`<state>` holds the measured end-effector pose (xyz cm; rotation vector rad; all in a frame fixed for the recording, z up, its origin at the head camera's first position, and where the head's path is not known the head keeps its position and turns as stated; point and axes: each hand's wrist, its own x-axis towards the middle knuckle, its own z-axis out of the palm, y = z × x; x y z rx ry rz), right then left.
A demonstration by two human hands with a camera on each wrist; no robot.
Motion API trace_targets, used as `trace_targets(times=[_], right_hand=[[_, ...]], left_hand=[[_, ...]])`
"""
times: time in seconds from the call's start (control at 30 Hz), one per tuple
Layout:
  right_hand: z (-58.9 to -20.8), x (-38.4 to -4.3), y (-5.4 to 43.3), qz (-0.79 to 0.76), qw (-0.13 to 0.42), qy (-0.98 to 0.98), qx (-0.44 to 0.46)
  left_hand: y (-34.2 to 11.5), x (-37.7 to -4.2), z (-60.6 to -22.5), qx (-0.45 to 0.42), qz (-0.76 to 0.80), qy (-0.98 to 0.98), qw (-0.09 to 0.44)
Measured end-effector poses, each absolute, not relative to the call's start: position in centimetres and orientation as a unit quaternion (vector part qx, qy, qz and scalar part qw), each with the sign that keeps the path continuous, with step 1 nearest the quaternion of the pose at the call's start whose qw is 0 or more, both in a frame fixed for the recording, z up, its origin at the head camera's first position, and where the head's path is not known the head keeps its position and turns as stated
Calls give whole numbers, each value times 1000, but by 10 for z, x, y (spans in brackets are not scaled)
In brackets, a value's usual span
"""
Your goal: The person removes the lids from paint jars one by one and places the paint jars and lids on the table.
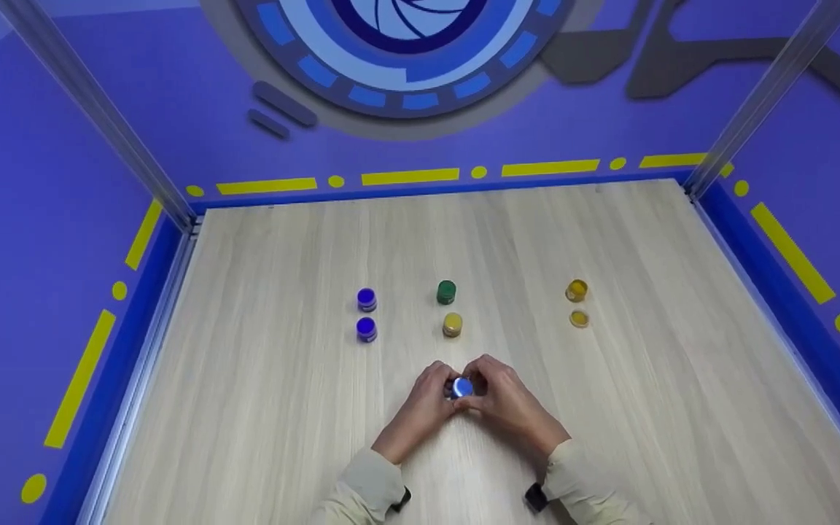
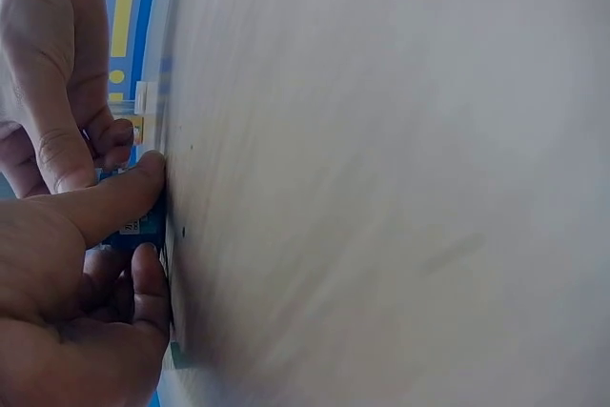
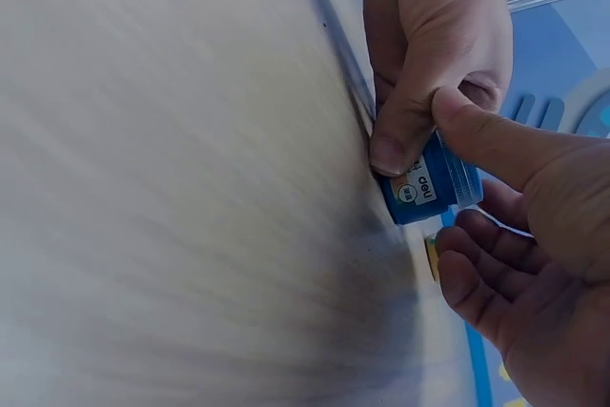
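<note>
In the head view, a small blue paint jar (image 1: 462, 387) is held between both hands close to the table. My left hand (image 1: 429, 401) grips its body from the left, the thumb lying across the side in the left wrist view. From the other side my right hand (image 1: 509, 405) pinches the clear ribbed lid (image 3: 464, 181) between thumb and fingers. A printed label shows on the blue jar in the right wrist view. Fingers hide part of the jar in every view.
Beyond the hands stand two purple jars (image 1: 367, 329), a green jar (image 1: 446, 292) and a pale yellow jar (image 1: 452, 324). Farther right is a darker yellow jar (image 1: 577, 290) with a round lid (image 1: 579, 319) lying before it. Blue panels (image 1: 420, 157) border the wooden table (image 1: 259, 408).
</note>
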<state>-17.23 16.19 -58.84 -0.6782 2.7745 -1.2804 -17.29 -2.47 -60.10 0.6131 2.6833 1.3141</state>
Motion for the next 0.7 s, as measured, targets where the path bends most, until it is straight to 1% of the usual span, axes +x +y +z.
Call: trace_targets(times=[0.23, 0.43, 0.7], right_hand=[[-583, -175, 162, -405, 31, 881, -243], [-581, -177, 164, -358, 10, 886, -296], [-578, -176, 164, -348, 23, 881, -319]], left_hand=[[-24, -173, -601, 202, 425, 881, 40], [-26, -173, -599, 216, 415, 883, 33], [-26, -174, -600, 211, 416, 883, 45]])
